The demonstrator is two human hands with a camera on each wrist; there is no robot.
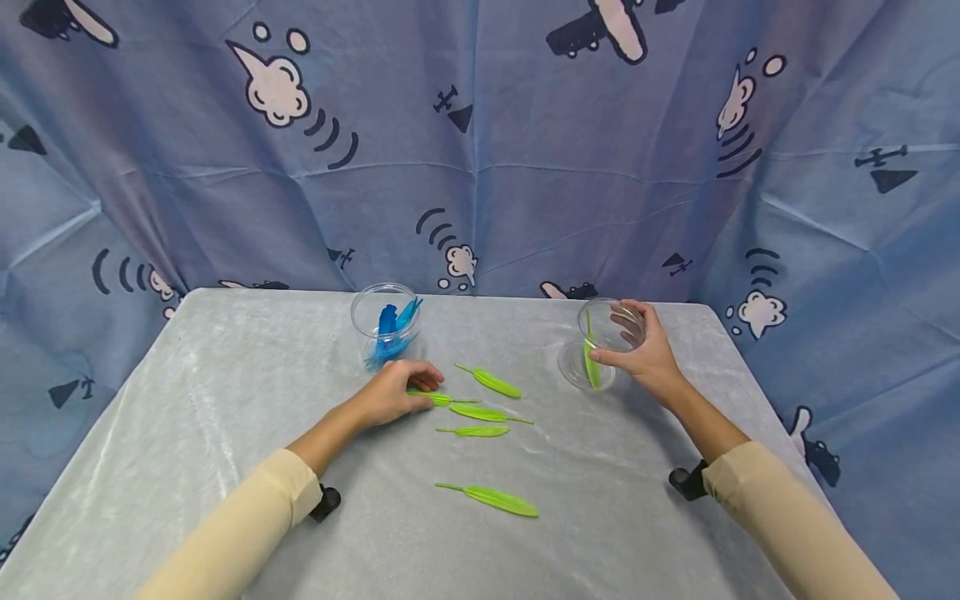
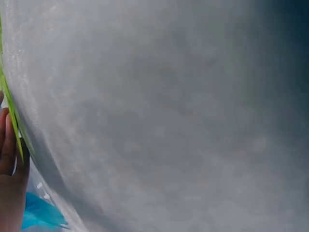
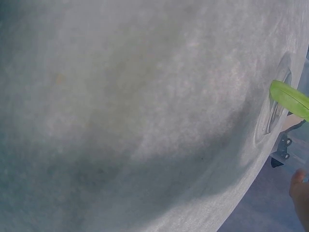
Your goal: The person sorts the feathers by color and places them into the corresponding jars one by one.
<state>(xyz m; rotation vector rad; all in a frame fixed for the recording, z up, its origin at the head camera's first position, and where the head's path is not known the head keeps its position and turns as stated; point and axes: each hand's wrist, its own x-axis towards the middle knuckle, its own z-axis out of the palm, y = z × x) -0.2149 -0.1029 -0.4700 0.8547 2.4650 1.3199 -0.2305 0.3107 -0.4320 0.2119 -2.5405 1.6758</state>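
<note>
My left hand is low over the table, its thumb and fingers around one end of a green feather. In the left wrist view that feather runs along the fingers at the left edge. My right hand grips the side of a clear plastic cup, thumb in front and fingers behind. Inside this cup a single green feather leans nearly upright; its broad end also appears in the right wrist view. The right thumb shows at that view's edge.
Beyond my left hand stands another clear cup with blue feathers inside. Between my hands lie more green feathers, with one green feather nearer me. A patterned blue curtain hangs behind the grey-covered table.
</note>
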